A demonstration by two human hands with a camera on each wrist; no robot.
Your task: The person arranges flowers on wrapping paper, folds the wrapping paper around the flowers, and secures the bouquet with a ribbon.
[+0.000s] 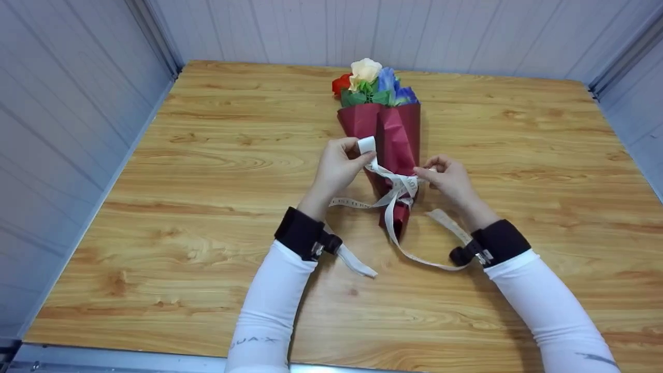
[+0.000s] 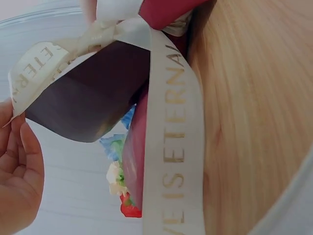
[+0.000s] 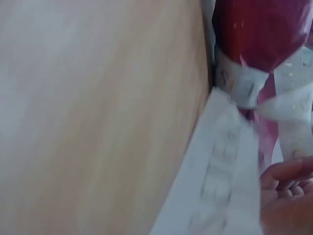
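A bouquet wrapped in dark red paper (image 1: 399, 137) lies on the table, its red, cream and blue flowers pointing away from me. White ribbon (image 1: 405, 187) with printed lettering is tied around the narrow part of the wrap. My left hand (image 1: 336, 165) pinches a raised loop of this ribbon between thumb and fingers, left of the knot. On the knot's other side, my right hand (image 1: 450, 178) pinches another piece of ribbon, mostly hidden by the fingers. In the left wrist view, a wide ribbon length (image 2: 173, 137) reading "IS ETERNAL" hangs down in front of the wrap.
One ribbon tail (image 1: 357, 263) lies on the wooden table (image 1: 207, 248) beside the left wrist. Another ribbon length curves along the table toward the right wrist, near a ribbon end (image 1: 445, 220). Pale panel walls (image 1: 311, 31) stand behind the table and at both sides.
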